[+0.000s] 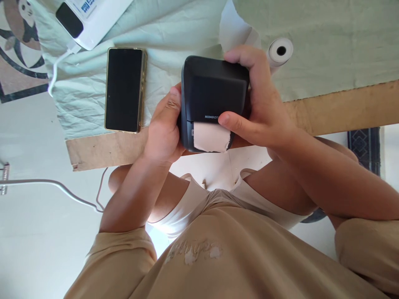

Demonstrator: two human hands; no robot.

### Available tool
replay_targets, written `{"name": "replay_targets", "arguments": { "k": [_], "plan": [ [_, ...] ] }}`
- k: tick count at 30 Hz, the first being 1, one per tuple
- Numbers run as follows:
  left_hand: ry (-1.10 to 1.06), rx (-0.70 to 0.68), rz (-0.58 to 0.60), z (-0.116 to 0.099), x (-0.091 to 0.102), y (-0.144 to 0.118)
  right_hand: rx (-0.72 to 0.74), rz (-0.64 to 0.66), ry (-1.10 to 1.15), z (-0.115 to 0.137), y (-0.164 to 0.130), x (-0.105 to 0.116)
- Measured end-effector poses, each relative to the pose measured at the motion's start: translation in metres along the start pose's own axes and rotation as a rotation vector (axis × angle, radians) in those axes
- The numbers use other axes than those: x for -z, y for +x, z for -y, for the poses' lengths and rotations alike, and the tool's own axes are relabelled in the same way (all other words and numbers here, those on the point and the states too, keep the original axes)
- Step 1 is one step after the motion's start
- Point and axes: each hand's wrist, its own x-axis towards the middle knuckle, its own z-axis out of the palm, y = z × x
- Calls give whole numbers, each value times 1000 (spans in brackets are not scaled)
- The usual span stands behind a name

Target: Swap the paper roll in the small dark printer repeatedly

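A small black label printer (215, 93) is held over the near edge of a low table, between both hands. My left hand (163, 126) grips its left side, thumb pressed on the edge. My right hand (257, 101) wraps over its right side and top, with the thumb lying across the front by the brand lettering. A torn strip of pale paper (211, 138) sticks out of the printer's slot toward me.
A black phone (124, 89) lies face up left of the printer on a pale green cloth (327, 41). A white paper roll (280, 50) sits behind my right hand. A white device (90, 18) with a cable (56, 70) lies at the back left. The wooden table edge (343, 110) runs to the right.
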Motion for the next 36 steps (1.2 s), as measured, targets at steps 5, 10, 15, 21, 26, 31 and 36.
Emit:
{"name": "replay_targets", "arguments": {
  "k": [5,10,15,21,26,31,36],
  "plan": [
    [8,10,-31,1,1,0,11,-1,-7,-2,0,-2],
    [-13,-3,-40,-4,-5,-1,90,33,-15,-3,1,6],
    [-44,39,10,-14,-18,-4,177,101,-33,-1,2,21],
    [-52,63,117,-19,-26,-9,205,-257,-247,17,-8,27],
    [-53,45,105,-14,-22,-5,-7,-424,-318,45,-7,21],
    [-78,19,42,-7,-19,-1,-10,-361,-214,68,6,20],
    [-96,66,55,-11,-22,-2,38,-132,-566,67,17,16]
  ]
}}
